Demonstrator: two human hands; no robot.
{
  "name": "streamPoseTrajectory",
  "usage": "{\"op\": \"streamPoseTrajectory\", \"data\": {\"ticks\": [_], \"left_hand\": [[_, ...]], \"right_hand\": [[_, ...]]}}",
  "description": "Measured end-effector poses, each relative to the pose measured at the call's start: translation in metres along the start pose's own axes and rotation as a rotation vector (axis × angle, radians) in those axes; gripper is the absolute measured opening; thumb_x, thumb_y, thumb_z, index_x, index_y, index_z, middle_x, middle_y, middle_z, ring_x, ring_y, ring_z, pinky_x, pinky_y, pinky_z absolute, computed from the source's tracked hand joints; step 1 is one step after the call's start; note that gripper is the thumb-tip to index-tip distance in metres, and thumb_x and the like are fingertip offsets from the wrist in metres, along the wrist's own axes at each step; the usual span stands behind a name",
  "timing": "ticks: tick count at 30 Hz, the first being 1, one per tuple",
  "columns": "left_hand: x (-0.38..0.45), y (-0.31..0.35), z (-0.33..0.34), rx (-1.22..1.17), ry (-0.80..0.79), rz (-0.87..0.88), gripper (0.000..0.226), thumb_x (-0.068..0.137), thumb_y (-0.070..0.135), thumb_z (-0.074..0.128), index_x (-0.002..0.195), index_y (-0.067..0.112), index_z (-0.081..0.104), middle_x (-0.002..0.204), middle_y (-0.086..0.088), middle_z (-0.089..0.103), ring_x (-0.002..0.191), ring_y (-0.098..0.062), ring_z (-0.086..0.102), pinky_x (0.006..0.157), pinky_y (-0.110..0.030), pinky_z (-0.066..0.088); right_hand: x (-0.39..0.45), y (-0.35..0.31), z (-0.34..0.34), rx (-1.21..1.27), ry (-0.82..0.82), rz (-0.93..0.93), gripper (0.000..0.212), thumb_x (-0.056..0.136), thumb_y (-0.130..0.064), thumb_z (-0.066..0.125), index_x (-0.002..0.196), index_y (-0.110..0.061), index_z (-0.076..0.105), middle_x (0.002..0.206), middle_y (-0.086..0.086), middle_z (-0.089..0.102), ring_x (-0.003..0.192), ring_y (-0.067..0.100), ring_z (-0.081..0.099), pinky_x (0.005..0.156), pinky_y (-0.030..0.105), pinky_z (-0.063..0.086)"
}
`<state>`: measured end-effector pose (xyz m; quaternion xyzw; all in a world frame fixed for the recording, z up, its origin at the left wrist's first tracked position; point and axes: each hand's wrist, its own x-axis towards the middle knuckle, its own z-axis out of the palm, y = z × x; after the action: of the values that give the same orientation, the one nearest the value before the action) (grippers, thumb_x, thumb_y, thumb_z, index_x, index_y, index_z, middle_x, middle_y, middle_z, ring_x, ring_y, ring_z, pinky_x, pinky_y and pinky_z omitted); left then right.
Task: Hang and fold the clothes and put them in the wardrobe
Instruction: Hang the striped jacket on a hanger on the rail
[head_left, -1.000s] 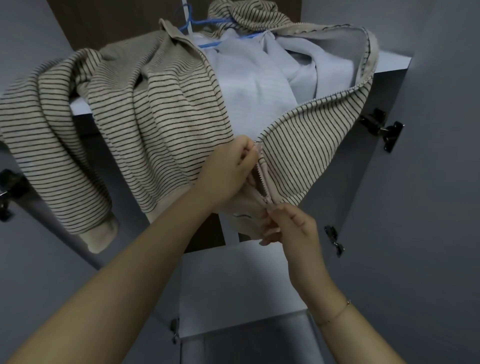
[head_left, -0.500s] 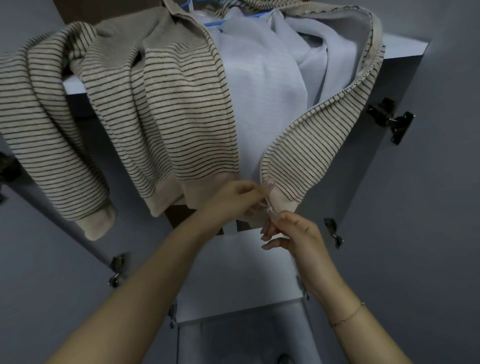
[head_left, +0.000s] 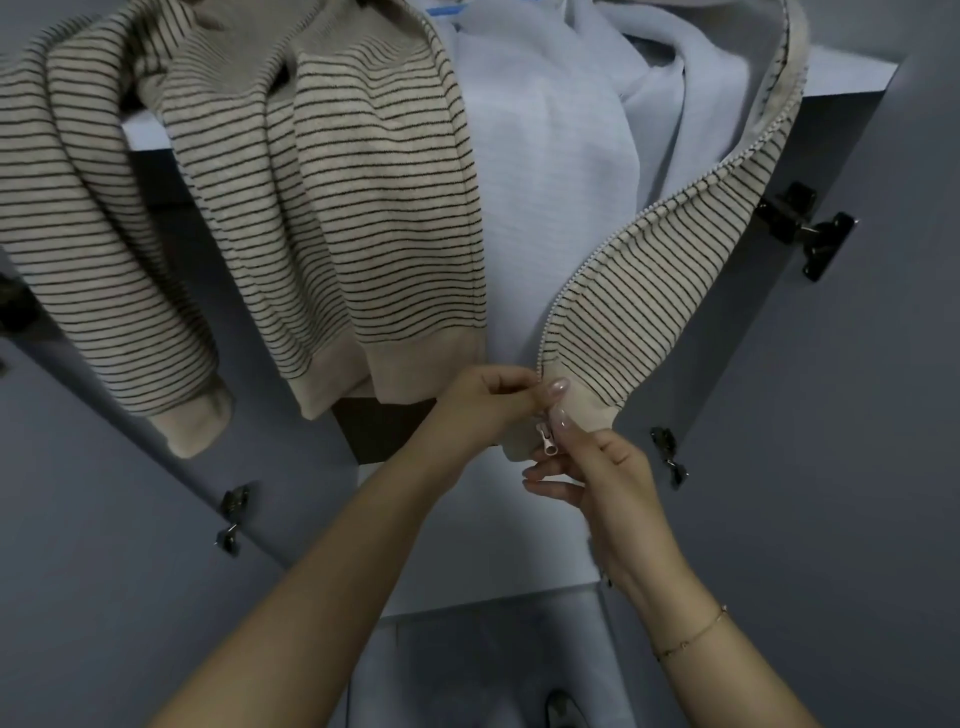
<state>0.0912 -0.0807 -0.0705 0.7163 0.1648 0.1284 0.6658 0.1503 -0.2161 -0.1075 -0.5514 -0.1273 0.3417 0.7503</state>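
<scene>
At the bottom hem of the striped zip jacket (head_left: 332, 208), which hangs in the open wardrobe (head_left: 857, 467), both hands meet so the two zipper ends can be joined. The left hand (head_left: 485, 402) pinches the lower corner of one front panel, thumb and fingers (head_left: 556, 387) pressed together on the cloth, probably to hold that end steady and taut. The right hand (head_left: 597, 475) pinches the zipper slider (head_left: 545, 441) and the beige hem band just beside it between thumb and forefinger, its other fingers loosely curled below and holding nothing. The jacket's front gapes wide above, showing the pale lining (head_left: 545, 182), so the zipper looks not yet engaged; the toothed edge (head_left: 649, 213) runs free up the right panel. A sliver of blue hanger (head_left: 441, 9) shows at the top, which suggests the garment is already hung and is being closed so it keeps its shape. One sleeve (head_left: 104, 260) drapes over the shelf edge (head_left: 841, 73) to the left.
</scene>
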Motion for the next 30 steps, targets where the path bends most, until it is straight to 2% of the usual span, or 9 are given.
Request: {"op": "streamPoseTrajectory", "data": {"ticks": [3, 7, 11, 15, 18, 20, 23, 28, 30], "left_hand": [[-0.002, -0.004, -0.002, -0.011, 0.007, -0.027, 0.024, 0.089, 0.033, 0.067, 0.089, 0.011, 0.076, 0.079, 0.003, 0.071, 0.071, 0.002, 0.062, 0.059, -0.008, 0.045], [-0.012, -0.024, -0.012, -0.031, 0.125, -0.107, 0.025, 0.091, 0.046, 0.060, 0.097, 0.029, 0.076, 0.090, 0.011, 0.073, 0.077, 0.004, 0.063, 0.062, -0.010, 0.046], [-0.032, -0.065, -0.016, -0.348, 0.283, -0.306, 0.031, 0.085, 0.044, 0.067, 0.110, 0.025, 0.068, 0.096, 0.008, 0.073, 0.089, -0.009, 0.060, 0.074, -0.024, 0.044], [-0.025, -0.067, -0.013, -0.397, 0.383, -0.149, 0.046, 0.086, 0.042, 0.069, 0.126, 0.022, 0.057, 0.109, 0.004, 0.070, 0.102, -0.017, 0.065, 0.083, -0.030, 0.048], [-0.015, -0.050, -0.012, -0.463, 0.437, -0.042, 0.025, 0.088, 0.037, 0.067, 0.095, 0.014, 0.072, 0.085, -0.004, 0.066, 0.081, -0.015, 0.065, 0.071, -0.024, 0.053], [-0.014, -0.046, -0.011, -0.471, 0.459, -0.022, 0.021, 0.090, 0.031, 0.066, 0.077, 0.017, 0.074, 0.070, 0.001, 0.064, 0.068, -0.008, 0.063, 0.063, -0.019, 0.051], [-0.019, -0.042, -0.006, -0.464, 0.395, 0.022, 0.016, 0.089, 0.026, 0.066, 0.078, 0.017, 0.075, 0.069, 0.003, 0.067, 0.066, -0.005, 0.062, 0.066, -0.018, 0.051], [-0.030, -0.026, 0.002, -0.443, 0.167, 0.070, 0.016, 0.088, 0.024, 0.067, 0.097, 0.012, 0.073, 0.088, 0.000, 0.073, 0.083, -0.008, 0.068, 0.077, -0.019, 0.052], [-0.032, -0.017, 0.003, -0.440, 0.116, 0.086, 0.020, 0.089, 0.024, 0.065, 0.101, 0.010, 0.073, 0.094, -0.003, 0.074, 0.089, -0.011, 0.070, 0.080, -0.019, 0.052]], "right_hand": [[0.001, 0.003, 0.003, -0.021, 0.015, -0.009, 0.039, 0.065, -0.042, 0.079, 0.074, -0.005, 0.069, 0.071, 0.014, 0.069, 0.061, 0.023, 0.067, 0.059, 0.030, 0.057], [0.003, 0.008, 0.004, 0.005, 0.019, -0.004, 0.037, 0.061, -0.035, 0.081, 0.070, -0.003, 0.066, 0.069, 0.015, 0.070, 0.063, 0.023, 0.069, 0.059, 0.025, 0.056], [0.004, 0.011, 0.002, 0.017, 0.002, -0.018, 0.023, 0.061, -0.033, 0.081, 0.063, -0.011, 0.073, 0.069, 0.014, 0.071, 0.063, 0.021, 0.069, 0.061, 0.024, 0.057], [0.006, 0.013, 0.003, 0.021, 0.008, -0.051, 0.023, 0.060, -0.036, 0.082, 0.063, -0.015, 0.075, 0.069, 0.013, 0.071, 0.062, 0.018, 0.068, 0.061, 0.023, 0.056], [0.007, 0.012, 0.004, 0.054, 0.022, -0.061, 0.022, 0.063, -0.034, 0.082, 0.061, -0.015, 0.072, 0.070, 0.015, 0.071, 0.061, 0.019, 0.069, 0.061, 0.023, 0.056], [0.007, 0.011, 0.005, 0.070, 0.031, -0.064, 0.020, 0.067, -0.030, 0.081, 0.057, -0.017, 0.070, 0.070, 0.015, 0.071, 0.063, 0.020, 0.070, 0.062, 0.025, 0.057], [0.007, 0.007, 0.007, 0.092, 0.031, -0.093, 0.018, 0.067, -0.027, 0.080, 0.056, -0.018, 0.070, 0.068, 0.014, 0.071, 0.067, 0.020, 0.072, 0.065, 0.026, 0.059], [-0.001, -0.005, 0.009, 0.136, -0.021, -0.142, 0.028, 0.066, -0.026, 0.078, 0.075, -0.002, 0.067, 0.072, 0.014, 0.072, 0.065, 0.020, 0.071, 0.064, 0.026, 0.057], [-0.006, -0.009, 0.010, 0.139, -0.041, -0.188, 0.017, 0.067, -0.027, 0.076, 0.074, -0.011, 0.073, 0.074, 0.014, 0.073, 0.067, 0.020, 0.071, 0.064, 0.026, 0.057]]}}
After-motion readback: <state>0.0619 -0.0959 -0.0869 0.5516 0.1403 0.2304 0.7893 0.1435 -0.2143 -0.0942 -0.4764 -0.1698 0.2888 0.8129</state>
